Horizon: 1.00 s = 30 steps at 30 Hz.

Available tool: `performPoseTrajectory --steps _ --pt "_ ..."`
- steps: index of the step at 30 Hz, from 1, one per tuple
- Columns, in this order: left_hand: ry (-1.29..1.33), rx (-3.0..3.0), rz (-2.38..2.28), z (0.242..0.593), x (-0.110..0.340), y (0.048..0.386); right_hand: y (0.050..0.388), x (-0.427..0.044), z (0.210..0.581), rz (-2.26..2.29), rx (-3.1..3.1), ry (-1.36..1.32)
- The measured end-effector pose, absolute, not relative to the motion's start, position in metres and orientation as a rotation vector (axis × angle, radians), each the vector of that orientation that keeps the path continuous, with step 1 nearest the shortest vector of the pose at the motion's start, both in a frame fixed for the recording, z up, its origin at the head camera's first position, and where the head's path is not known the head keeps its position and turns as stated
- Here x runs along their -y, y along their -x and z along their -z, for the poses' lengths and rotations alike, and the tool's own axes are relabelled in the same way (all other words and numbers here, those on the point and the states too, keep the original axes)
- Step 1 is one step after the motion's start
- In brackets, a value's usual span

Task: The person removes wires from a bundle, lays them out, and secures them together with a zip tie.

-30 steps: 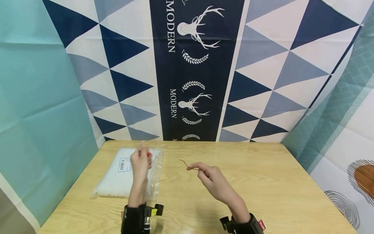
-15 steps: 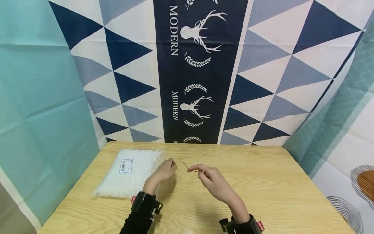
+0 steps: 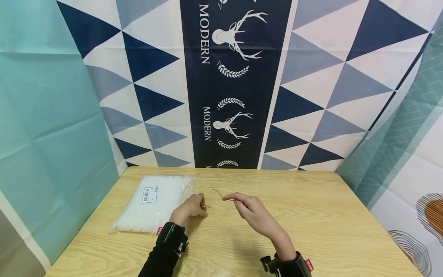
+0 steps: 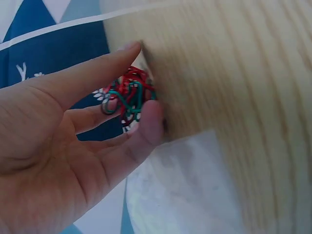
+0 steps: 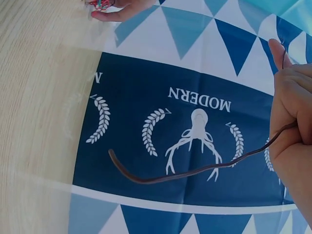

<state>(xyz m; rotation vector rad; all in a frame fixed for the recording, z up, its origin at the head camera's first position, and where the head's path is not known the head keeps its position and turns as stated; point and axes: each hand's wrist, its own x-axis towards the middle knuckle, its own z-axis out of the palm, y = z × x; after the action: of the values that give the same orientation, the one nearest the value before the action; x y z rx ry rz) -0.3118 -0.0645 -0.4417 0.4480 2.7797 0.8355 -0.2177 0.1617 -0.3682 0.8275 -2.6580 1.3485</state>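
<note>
My left hand [image 3: 190, 207] is low over the table, right of the plastic bag. Its fingers curl round a small tangle of red and green wires [image 4: 130, 92], with thumb and fingers spread at either side of it. Strands of the tangle [image 3: 204, 207] stick out at the fingertips in the head view. My right hand [image 3: 257, 215] pinches a thin brown wire [image 5: 195, 171], whose bent loose end points toward the left hand. Another stretch of the wire shows by the index fingertip in the right wrist view. The two hands are a short way apart.
A clear plastic bag of white stuff [image 3: 162, 204] with a barcode label [image 3: 150, 195] lies on the left of the wooden table [image 3: 311, 215]. Patterned fabric [image 3: 235, 88] hangs behind the table, and more cloth hangs at both sides.
From above the bag, my left hand has moved right and then slightly down with the wire tangle, its fingers now spread wider. The right hand holds its wire almost still.
</note>
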Motion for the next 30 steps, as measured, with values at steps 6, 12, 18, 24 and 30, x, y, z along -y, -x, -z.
performPoseTrajectory --steps 6,12,18,24,30 --pt "-0.340 -2.857 -0.902 0.430 0.064 0.306 0.220 -0.164 0.369 -1.368 2.712 -0.762" --pt "-0.334 -3.258 -1.503 0.397 0.033 0.284 0.222 -0.166 0.371 -1.350 2.755 -0.636" --pt "-1.292 -3.497 -1.283 0.372 0.000 0.251 0.223 -0.170 0.373 -1.322 2.725 -0.686" --pt "-1.102 -3.296 -0.796 0.373 -0.009 0.236 0.224 -0.171 0.371 -1.276 2.728 -0.666" --pt "-0.910 -3.164 -0.826 0.383 -0.002 0.239 0.225 -0.171 0.372 -1.181 2.740 -0.657"
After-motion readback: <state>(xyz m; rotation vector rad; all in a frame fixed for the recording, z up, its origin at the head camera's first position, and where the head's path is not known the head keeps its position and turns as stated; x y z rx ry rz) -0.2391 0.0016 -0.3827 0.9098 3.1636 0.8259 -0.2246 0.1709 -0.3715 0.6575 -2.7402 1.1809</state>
